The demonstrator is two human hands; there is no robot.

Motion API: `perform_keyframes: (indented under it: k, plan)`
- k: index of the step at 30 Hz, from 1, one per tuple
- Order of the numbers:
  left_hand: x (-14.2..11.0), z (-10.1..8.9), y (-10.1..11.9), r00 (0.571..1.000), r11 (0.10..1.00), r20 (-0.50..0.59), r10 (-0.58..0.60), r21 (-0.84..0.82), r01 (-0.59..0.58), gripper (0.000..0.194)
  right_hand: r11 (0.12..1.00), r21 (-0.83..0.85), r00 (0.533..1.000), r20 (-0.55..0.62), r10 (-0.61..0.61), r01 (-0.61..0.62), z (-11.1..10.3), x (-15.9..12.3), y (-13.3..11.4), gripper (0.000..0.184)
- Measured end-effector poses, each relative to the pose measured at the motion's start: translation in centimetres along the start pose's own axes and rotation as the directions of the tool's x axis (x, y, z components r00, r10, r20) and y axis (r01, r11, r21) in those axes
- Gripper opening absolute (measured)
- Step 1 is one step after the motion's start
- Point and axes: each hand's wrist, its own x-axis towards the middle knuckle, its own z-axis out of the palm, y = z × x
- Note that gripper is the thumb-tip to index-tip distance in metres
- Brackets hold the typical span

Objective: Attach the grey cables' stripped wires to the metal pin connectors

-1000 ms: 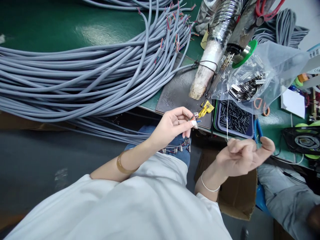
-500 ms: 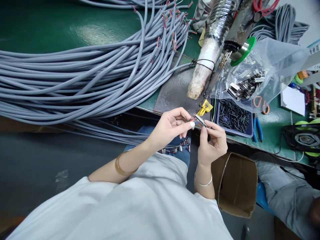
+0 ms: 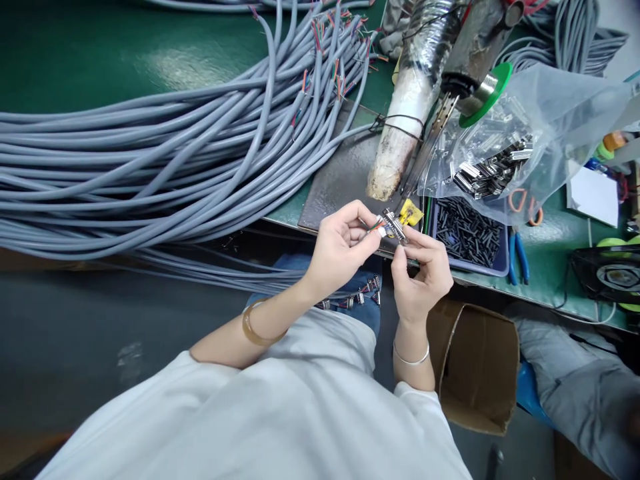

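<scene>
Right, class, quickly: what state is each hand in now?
Left hand: closed, pinching coloured wires.
Right hand: closed, pinching a multi-pin connector.

Table [image 3: 100, 57], left: cable bundle [image 3: 200, 143]. Middle: board [image 3: 345, 170], beneath pipe [image 3: 400, 127]. Right: tray [image 3: 483, 269], small tubes [image 3: 470, 230] inside; bag [image 3: 565, 100] at its far side, loose connectors [image 3: 495, 170] inside; pliers [image 3: 523, 260] to tray's right. Above near edge: wired connector [image 3: 393, 225], between left hand [image 3: 345, 243] and right hand [image 3: 423, 273].

The left hand [image 3: 345, 241] pinches thumb against fingers, its forearm [image 3: 285, 305] slanting up from the lower left. Just right of it, the right hand [image 3: 423, 275] pinches too, fingers bent leftward, wrist [image 3: 413, 333] below.
</scene>
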Motion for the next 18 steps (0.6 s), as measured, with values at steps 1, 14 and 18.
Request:
perform_keyframes:
  k: [1, 14, 18]
  plan:
    - [0.1, 0.1, -0.1, 1.0, 1.0, -0.007, 0.02, 0.011, -0.02, 0.022, 1.0, 0.012, 1.0, -0.007, -0.002, 0.002, 0.1, 0.1, 0.1, 0.016]
    - [0.5, 0.5, -0.1, 0.995, 0.995, -0.047, 0.085, 0.063, -0.082, 0.016, 1.0, -0.02, 1.0, -0.013, -0.004, 0.003, 0.4, 1.1, 0.3, 0.016]
    - [0.6, 0.4, 0.1, 0.997, 0.996, -0.024, 0.076, 0.057, -0.075, 0.015, 0.999, -0.039, 0.999, -0.014, -0.039, 0.039, 0.2, 0.9, 0.1, 0.018]
